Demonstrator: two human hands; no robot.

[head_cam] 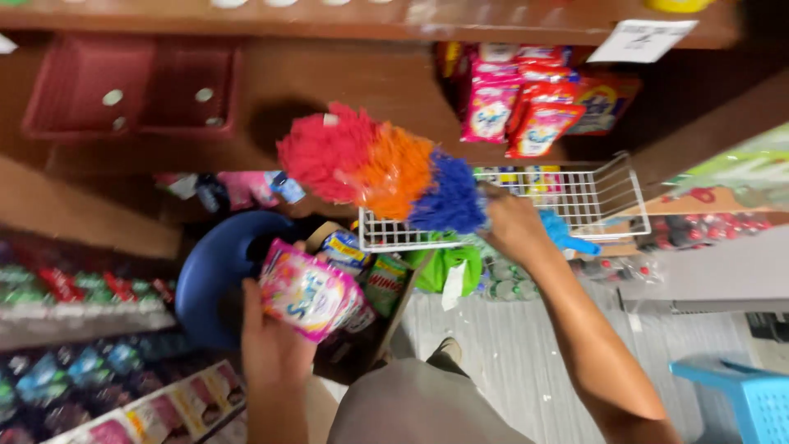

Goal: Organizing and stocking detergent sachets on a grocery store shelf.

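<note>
duster (pixel 378 168) before shelf (pixel 345 90) | wire basket (pixel 575 201) right of it – packets (pixel 308 292) below

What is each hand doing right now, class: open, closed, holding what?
Left hand: closed on pink sachet packets.
Right hand: closed on a red, orange and blue duster.

A fluffy duster (pixel 382 168) shows three bands of colour: pinkish red, then orange, then deep blue. The sachet packets (pixel 308 292) are bright pink with white, yellow and blue patches. The wire basket (pixel 596 193) is white, a plain grid of thin bars. A round tub (pixel 215 275) is dark blue. The wooden shelf (pixel 345 90) is reddish brown, and the crate (pixel 131 90) on it is dull red. Hanging packets (pixel 534 103) are red and pink with yellow. A bag (pixel 444 265) is lime green. The stool (pixel 744 399) is light blue. The floor (pixel 509 345) is pale grey, striped.
</note>
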